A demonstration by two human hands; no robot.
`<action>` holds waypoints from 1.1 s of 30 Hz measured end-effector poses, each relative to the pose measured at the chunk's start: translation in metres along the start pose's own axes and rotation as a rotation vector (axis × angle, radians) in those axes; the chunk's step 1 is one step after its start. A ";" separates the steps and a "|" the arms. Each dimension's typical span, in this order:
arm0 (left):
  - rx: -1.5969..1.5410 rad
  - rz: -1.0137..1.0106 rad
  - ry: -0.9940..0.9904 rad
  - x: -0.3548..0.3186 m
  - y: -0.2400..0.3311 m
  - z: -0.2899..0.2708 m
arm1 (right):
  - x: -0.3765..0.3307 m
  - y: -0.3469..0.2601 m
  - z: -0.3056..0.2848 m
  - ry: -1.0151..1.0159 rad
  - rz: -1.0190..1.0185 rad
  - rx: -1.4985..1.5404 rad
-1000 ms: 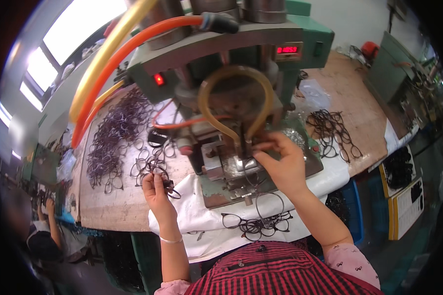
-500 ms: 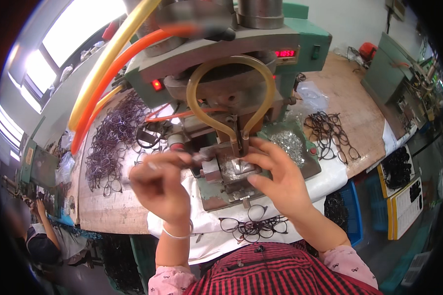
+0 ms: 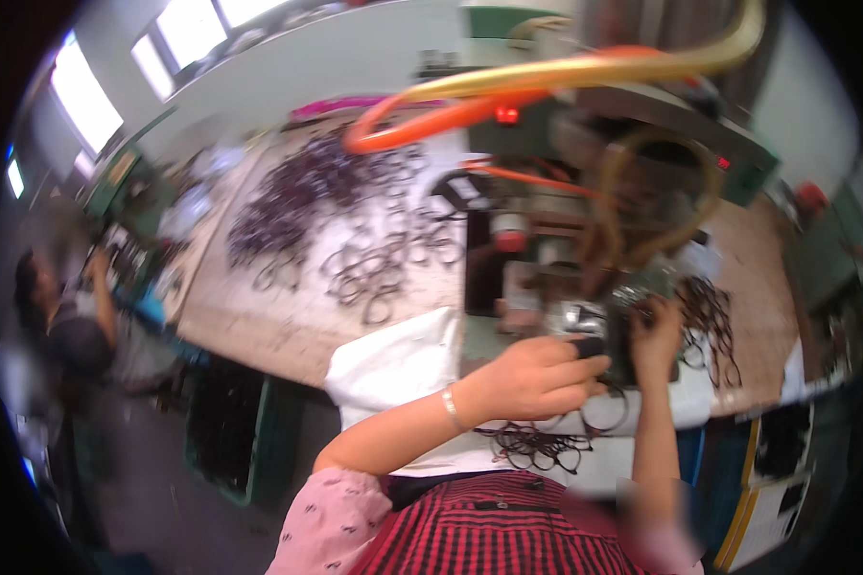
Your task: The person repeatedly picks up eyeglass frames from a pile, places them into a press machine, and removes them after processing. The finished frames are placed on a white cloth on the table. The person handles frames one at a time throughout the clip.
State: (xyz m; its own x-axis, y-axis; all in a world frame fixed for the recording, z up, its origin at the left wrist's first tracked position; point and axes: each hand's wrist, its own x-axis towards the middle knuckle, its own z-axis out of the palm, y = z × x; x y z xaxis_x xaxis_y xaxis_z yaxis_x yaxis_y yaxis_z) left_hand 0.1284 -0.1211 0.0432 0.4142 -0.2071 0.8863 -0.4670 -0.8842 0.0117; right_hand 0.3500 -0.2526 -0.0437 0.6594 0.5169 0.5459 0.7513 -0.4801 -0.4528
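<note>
My left hand [image 3: 547,379] is closed just in front of the press machine [image 3: 547,192]. A small dark piece [image 3: 592,347] shows at its fingertips, too blurred to name. Below those fingers a round eyeglass rim [image 3: 606,412] sticks out; whether the hand holds it I cannot tell. My right hand [image 3: 658,337] reaches down beside the machine's base, fingers bent over a dark spot near the clear shiny bits [image 3: 647,283]. Motion smears its fingers. A shiny metal block [image 3: 577,316] sits on the machine between the hands. Several dark eyeglass frames [image 3: 539,447] lie on white cloth near my apron.
A large heap of dark eyeglass frames [image 3: 307,192] covers the table at left; more frames [image 3: 714,321] lie at right. Yellow and orange hoses [image 3: 508,86] arch across the machine. A co-worker [image 3: 77,321] sits far left. A green crate [image 3: 225,426] stands below the table.
The view has swung left, so the machine appears farther right. My left hand has come round to the machine's front. My right hand has left the metal block for the shiny bits.
</note>
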 end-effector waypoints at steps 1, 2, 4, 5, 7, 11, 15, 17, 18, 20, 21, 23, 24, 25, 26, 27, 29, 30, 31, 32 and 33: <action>-0.009 -0.020 -0.005 -0.004 0.001 -0.001 | 0.010 -0.011 -0.012 -0.153 0.155 0.092; -0.027 -0.031 0.003 -0.008 0.002 -0.003 | 0.014 -0.012 -0.014 -0.114 0.035 0.133; -0.024 -0.022 0.007 -0.011 0.004 -0.006 | 0.017 0.005 -0.006 -0.012 0.013 0.198; -0.082 -0.024 -0.024 -0.005 0.002 -0.005 | 0.013 0.030 -0.002 0.022 0.086 0.384; -0.137 -0.019 -0.013 -0.004 0.000 0.002 | -0.001 0.072 0.005 -0.007 0.076 0.308; -0.131 -0.025 0.054 -0.007 0.001 0.009 | 0.012 0.026 -0.010 -0.089 0.199 0.500; -0.112 -0.074 0.071 -0.013 0.015 0.001 | 0.020 0.007 -0.002 -0.140 0.159 0.586; 0.078 -0.102 0.120 -0.021 0.027 -0.019 | 0.010 -0.002 -0.009 -0.125 0.236 0.561; 0.161 -0.113 0.140 -0.029 0.031 -0.032 | 0.004 -0.004 -0.010 -0.109 0.286 0.544; 0.505 -0.310 0.116 -0.040 0.019 -0.074 | -0.008 0.002 -0.010 -0.100 0.293 0.603; 0.583 -0.400 0.158 -0.063 -0.007 -0.090 | -0.013 0.006 -0.014 -0.104 0.288 0.622; 0.726 -0.577 -0.088 -0.103 -0.053 -0.125 | -0.011 -0.004 -0.021 -0.097 0.261 0.672; 0.786 -0.644 -0.371 -0.126 -0.072 -0.141 | -0.004 -0.014 -0.021 -0.109 0.247 0.678; 0.864 -0.613 -0.548 -0.150 -0.083 -0.157 | 0.004 -0.025 -0.016 -0.134 0.233 0.697; 0.937 -0.578 -0.722 -0.174 -0.091 -0.169 | 0.011 -0.030 -0.011 -0.156 0.217 0.713; 0.895 -0.681 -0.698 -0.199 -0.098 -0.174 | 0.018 -0.025 0.001 -0.225 0.157 0.726; 0.806 -0.863 -0.632 -0.235 -0.113 -0.175 | 0.010 -0.024 0.008 -0.205 0.187 0.675; 0.780 -0.924 -0.504 -0.230 -0.112 -0.168 | 0.009 -0.023 0.011 -0.163 0.196 0.655; 0.720 -0.998 -0.328 -0.221 -0.107 -0.165 | 0.000 -0.012 0.014 -0.121 0.255 0.679; 0.646 -1.084 -0.151 -0.215 -0.103 -0.160 | -0.009 -0.012 0.007 -0.104 0.252 0.617; 0.521 -1.115 0.080 -0.211 -0.097 -0.154 | -0.016 -0.016 -0.008 -0.108 0.303 0.524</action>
State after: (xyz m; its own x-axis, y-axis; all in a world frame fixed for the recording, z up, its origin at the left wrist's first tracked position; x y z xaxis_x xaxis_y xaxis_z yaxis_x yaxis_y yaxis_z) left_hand -0.0339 0.0732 -0.0737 0.3292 0.7775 0.5358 0.4860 -0.6260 0.6098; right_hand 0.3273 -0.2588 -0.0397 0.8240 0.4943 0.2769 0.4263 -0.2190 -0.8777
